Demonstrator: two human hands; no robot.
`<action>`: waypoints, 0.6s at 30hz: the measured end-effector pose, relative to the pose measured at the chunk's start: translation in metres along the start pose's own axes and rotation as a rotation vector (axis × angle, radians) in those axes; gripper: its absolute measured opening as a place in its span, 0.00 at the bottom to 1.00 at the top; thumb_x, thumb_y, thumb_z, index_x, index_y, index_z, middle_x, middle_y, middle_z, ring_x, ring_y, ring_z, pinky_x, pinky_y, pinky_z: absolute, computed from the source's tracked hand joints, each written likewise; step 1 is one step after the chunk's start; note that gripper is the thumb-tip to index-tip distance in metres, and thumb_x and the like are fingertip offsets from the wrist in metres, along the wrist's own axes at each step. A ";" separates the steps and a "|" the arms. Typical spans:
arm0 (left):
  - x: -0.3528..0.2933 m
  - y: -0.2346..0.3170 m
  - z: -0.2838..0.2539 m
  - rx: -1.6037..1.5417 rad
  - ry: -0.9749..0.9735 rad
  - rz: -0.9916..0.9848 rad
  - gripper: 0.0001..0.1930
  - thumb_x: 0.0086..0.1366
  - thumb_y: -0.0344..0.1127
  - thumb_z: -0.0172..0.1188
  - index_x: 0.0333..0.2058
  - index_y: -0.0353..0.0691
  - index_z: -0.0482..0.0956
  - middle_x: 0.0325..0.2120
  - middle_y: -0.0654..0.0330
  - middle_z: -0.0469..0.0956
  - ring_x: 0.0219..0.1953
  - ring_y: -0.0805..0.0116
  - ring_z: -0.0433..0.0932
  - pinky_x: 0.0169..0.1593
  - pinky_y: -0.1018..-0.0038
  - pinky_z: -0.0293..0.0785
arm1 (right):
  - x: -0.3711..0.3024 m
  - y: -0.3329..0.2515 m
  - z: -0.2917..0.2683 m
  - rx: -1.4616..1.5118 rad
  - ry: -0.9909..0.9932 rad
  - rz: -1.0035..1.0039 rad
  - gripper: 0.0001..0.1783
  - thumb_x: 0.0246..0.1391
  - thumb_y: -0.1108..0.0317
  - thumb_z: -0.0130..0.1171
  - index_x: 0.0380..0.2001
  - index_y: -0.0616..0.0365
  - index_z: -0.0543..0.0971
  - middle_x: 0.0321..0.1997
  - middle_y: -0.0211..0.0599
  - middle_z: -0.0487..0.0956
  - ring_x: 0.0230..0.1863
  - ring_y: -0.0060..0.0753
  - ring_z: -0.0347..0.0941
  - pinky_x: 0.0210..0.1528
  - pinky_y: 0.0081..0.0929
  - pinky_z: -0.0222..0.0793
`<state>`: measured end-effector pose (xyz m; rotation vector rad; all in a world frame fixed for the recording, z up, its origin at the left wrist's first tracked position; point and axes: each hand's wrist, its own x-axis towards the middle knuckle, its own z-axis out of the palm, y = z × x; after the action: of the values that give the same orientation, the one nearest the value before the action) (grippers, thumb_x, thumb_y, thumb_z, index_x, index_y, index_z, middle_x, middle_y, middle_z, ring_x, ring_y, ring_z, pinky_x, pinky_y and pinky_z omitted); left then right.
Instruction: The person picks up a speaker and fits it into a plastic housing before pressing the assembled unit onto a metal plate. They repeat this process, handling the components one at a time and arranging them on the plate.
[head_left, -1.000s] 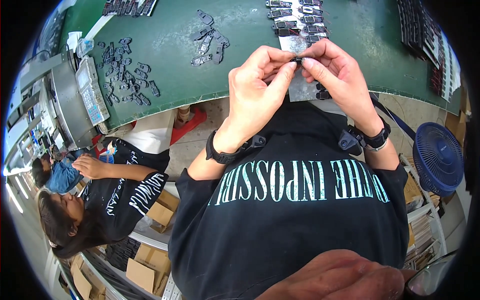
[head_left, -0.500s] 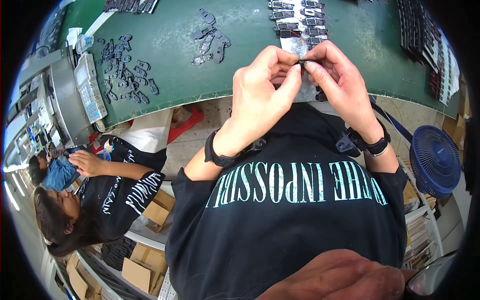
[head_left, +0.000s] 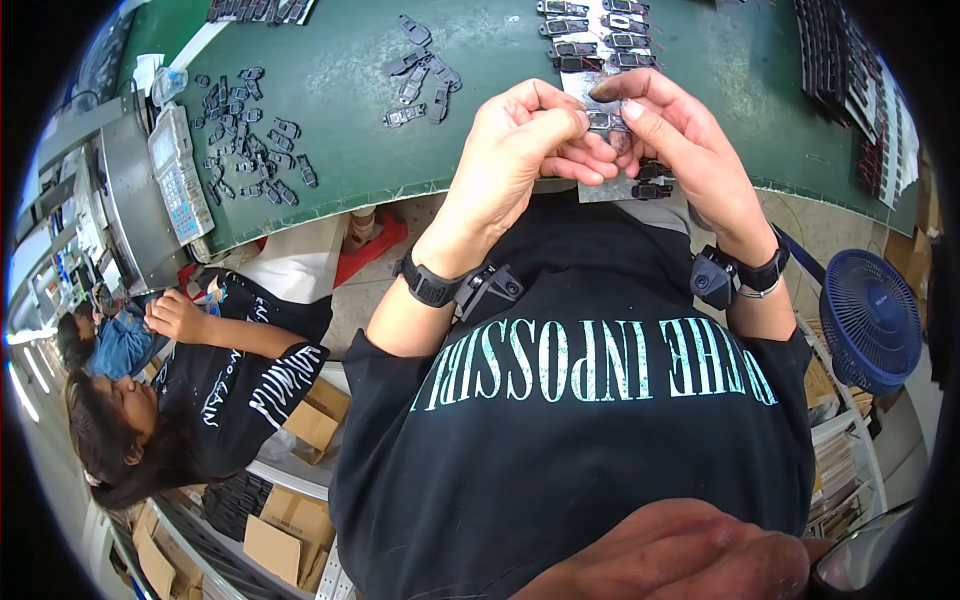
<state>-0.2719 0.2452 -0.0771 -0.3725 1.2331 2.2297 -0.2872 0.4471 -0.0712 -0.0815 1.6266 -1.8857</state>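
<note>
Mid-assembly, above the green bench's (head_left: 330, 90) near edge: my left hand (head_left: 520, 150) and right hand (head_left: 665, 140) both pinch one small dark framed part (head_left: 600, 121), apparently pressing something into it, so next needs steady aligned fingertip pressure.

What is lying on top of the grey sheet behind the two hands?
On the grey sheet lie rows of small dark parts. The left hand and right hand cover its middle part.
</note>
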 end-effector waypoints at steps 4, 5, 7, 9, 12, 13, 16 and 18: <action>0.002 -0.003 -0.002 -0.089 -0.032 -0.048 0.06 0.67 0.31 0.54 0.36 0.33 0.73 0.28 0.46 0.83 0.30 0.57 0.86 0.34 0.73 0.85 | 0.001 0.001 -0.002 0.028 -0.023 0.011 0.19 0.70 0.61 0.48 0.56 0.63 0.71 0.43 0.30 0.76 0.34 0.14 0.71 0.39 0.17 0.70; 0.002 -0.003 -0.003 -0.127 -0.050 -0.063 0.06 0.67 0.31 0.54 0.36 0.33 0.73 0.28 0.46 0.83 0.30 0.56 0.86 0.34 0.72 0.85 | 0.000 0.001 -0.001 0.028 -0.022 0.010 0.19 0.70 0.61 0.48 0.56 0.63 0.71 0.43 0.30 0.76 0.34 0.14 0.71 0.39 0.17 0.70; 0.001 -0.003 -0.004 -0.132 -0.054 -0.067 0.07 0.67 0.31 0.54 0.36 0.33 0.73 0.28 0.46 0.83 0.30 0.56 0.86 0.34 0.72 0.85 | 0.000 0.000 -0.001 0.044 -0.014 0.017 0.19 0.70 0.62 0.48 0.56 0.63 0.71 0.42 0.29 0.76 0.34 0.14 0.71 0.39 0.17 0.70; 0.001 -0.003 -0.005 -0.145 -0.060 -0.072 0.07 0.68 0.32 0.53 0.36 0.33 0.72 0.28 0.47 0.83 0.30 0.57 0.86 0.34 0.72 0.85 | 0.000 -0.001 0.000 0.052 -0.011 0.019 0.19 0.69 0.62 0.48 0.56 0.63 0.71 0.41 0.29 0.76 0.34 0.14 0.71 0.39 0.17 0.70; 0.000 -0.002 0.000 0.009 -0.015 -0.005 0.07 0.68 0.32 0.54 0.37 0.32 0.73 0.28 0.47 0.83 0.29 0.58 0.85 0.33 0.73 0.85 | -0.001 -0.006 0.002 -0.104 0.012 -0.022 0.17 0.68 0.67 0.49 0.56 0.63 0.70 0.37 0.27 0.76 0.34 0.15 0.71 0.40 0.17 0.70; -0.001 -0.001 0.001 0.085 0.008 0.028 0.07 0.68 0.31 0.55 0.37 0.32 0.73 0.28 0.48 0.83 0.29 0.59 0.85 0.33 0.73 0.84 | -0.002 -0.006 0.004 -0.107 0.012 -0.028 0.17 0.68 0.67 0.49 0.56 0.63 0.70 0.37 0.27 0.76 0.34 0.15 0.71 0.40 0.17 0.70; -0.004 -0.001 0.003 0.188 0.041 0.067 0.07 0.67 0.30 0.56 0.37 0.30 0.72 0.27 0.47 0.82 0.27 0.62 0.85 0.32 0.73 0.84 | -0.008 -0.004 0.014 -0.476 0.143 -0.136 0.17 0.67 0.72 0.49 0.57 0.62 0.70 0.34 0.25 0.76 0.34 0.15 0.71 0.40 0.16 0.69; -0.002 -0.001 0.003 0.240 0.058 0.089 0.08 0.67 0.29 0.57 0.37 0.29 0.71 0.27 0.46 0.82 0.27 0.64 0.84 0.32 0.73 0.84 | -0.008 -0.008 0.013 -0.537 0.171 -0.146 0.17 0.66 0.73 0.50 0.57 0.62 0.71 0.34 0.25 0.76 0.34 0.15 0.71 0.40 0.16 0.69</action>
<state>-0.2695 0.2474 -0.0756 -0.2943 1.5561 2.1238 -0.2782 0.4399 -0.0585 -0.2759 2.2640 -1.5389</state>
